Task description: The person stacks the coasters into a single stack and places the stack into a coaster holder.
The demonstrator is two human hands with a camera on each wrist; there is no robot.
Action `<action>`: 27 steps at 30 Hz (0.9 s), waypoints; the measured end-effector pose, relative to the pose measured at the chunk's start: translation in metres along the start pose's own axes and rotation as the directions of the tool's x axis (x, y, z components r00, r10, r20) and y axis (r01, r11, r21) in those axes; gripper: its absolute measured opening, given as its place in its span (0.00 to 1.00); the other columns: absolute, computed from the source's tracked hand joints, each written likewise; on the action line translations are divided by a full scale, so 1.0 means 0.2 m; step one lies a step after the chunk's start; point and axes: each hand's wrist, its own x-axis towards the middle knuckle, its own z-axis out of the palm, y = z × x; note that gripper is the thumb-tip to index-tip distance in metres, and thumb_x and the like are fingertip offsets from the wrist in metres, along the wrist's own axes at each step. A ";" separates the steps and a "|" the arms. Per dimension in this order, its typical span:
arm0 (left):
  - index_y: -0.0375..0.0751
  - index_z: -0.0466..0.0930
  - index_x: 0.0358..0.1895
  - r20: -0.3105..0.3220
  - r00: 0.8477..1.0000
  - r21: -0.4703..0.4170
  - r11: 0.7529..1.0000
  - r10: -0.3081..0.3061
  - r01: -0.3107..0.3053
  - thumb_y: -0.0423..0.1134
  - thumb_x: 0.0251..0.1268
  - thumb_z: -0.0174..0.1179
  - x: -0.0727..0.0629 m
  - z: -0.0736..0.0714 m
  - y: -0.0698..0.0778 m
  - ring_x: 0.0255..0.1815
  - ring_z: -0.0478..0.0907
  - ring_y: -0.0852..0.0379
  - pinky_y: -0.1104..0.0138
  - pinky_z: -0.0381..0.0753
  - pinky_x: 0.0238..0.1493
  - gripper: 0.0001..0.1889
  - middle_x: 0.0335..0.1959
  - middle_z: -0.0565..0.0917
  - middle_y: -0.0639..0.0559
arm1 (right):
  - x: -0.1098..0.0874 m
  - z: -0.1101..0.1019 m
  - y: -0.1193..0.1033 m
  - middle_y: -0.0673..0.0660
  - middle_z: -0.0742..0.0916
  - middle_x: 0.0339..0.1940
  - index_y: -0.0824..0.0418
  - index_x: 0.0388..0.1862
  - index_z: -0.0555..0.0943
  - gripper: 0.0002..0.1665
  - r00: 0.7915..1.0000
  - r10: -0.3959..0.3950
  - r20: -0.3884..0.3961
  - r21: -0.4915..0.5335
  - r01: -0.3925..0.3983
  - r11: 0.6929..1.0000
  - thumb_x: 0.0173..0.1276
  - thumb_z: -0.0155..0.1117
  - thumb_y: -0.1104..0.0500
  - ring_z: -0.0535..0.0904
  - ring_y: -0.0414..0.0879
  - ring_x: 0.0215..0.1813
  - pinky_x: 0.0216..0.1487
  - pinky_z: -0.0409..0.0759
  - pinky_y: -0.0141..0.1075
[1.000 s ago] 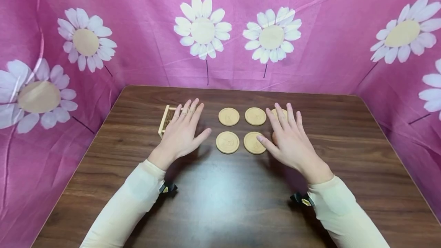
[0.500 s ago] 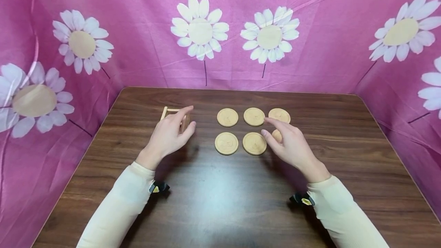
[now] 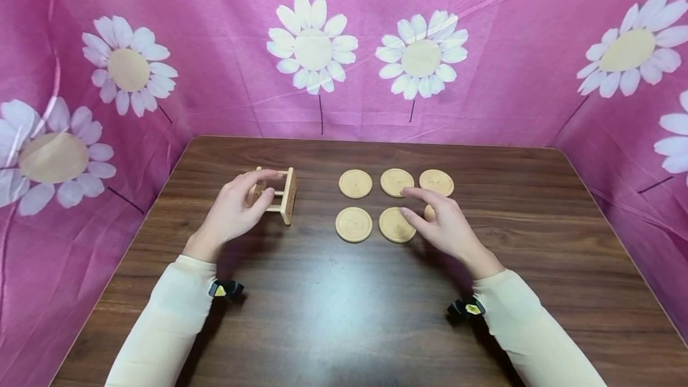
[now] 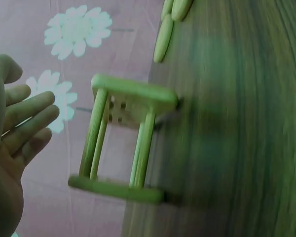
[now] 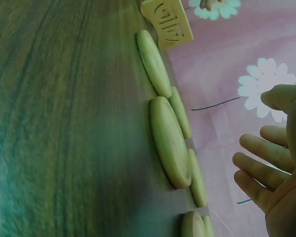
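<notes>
Six discs lie on a wood-grained table walled by pink daisy cloth. Relaxed and apart, the left hand hovers by a rack, the right hand over discs.

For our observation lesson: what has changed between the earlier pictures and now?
The left hand has moved left, uncovering the right end of the wooden rack. The right hand has turned more side-on and shifted slightly left. Nothing was grasped or released. The rack and round wooden coasters stayed put.

Six coasters, one rack
</notes>
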 end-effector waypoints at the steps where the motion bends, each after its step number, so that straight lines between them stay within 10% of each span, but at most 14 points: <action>1: 0.40 0.84 0.64 -0.004 1.000 -0.017 1.000 -0.002 0.001 0.30 0.72 0.66 0.00 -0.01 -0.02 0.51 0.84 0.42 0.57 0.79 0.58 0.19 0.58 0.91 0.44 | 0.00 0.01 0.00 0.63 0.92 0.48 0.60 0.66 0.86 0.22 1.000 0.012 0.011 -0.001 -0.012 1.000 0.75 0.73 0.58 0.88 0.48 0.39 0.55 0.81 0.46; 5: 0.38 0.84 0.65 -0.003 1.000 -0.066 0.998 -0.007 0.007 0.28 0.70 0.67 -0.02 -0.04 -0.06 0.61 0.84 0.45 0.72 0.74 0.68 0.21 0.60 0.89 0.43 | 0.01 0.03 0.01 0.61 0.92 0.42 0.58 0.67 0.85 0.25 0.999 0.025 0.046 -0.011 -0.024 1.000 0.73 0.75 0.55 0.74 0.39 0.22 0.38 0.78 0.42; 10: 0.35 0.83 0.65 -0.005 1.000 -0.071 0.997 -0.024 0.023 0.27 0.69 0.67 -0.04 -0.07 -0.12 0.67 0.81 0.55 0.80 0.66 0.73 0.22 0.62 0.88 0.41 | 0.03 0.08 0.01 0.62 0.90 0.65 0.64 0.68 0.84 0.29 0.997 -0.017 0.074 0.012 0.016 1.000 0.70 0.78 0.59 0.86 0.56 0.66 0.68 0.80 0.53; 17: 0.32 0.83 0.64 -0.006 0.998 -0.062 0.997 -0.056 0.055 0.27 0.69 0.67 -0.07 -0.08 -0.18 0.67 0.77 0.65 0.81 0.64 0.73 0.21 0.62 0.87 0.39 | 0.04 0.11 0.01 0.62 0.87 0.70 0.64 0.71 0.81 0.32 0.990 -0.013 0.137 0.029 0.009 1.000 0.70 0.78 0.57 0.82 0.59 0.73 0.75 0.76 0.56; 27: 0.32 0.82 0.65 0.016 0.994 -0.044 0.993 -0.104 0.105 0.28 0.72 0.66 -0.10 -0.08 -0.24 0.66 0.78 0.40 0.83 0.60 0.71 0.20 0.61 0.85 0.37 | 0.06 0.15 -0.01 0.62 0.88 0.67 0.65 0.72 0.80 0.36 0.981 -0.053 0.185 0.036 0.047 0.998 0.68 0.80 0.56 0.83 0.58 0.71 0.75 0.77 0.55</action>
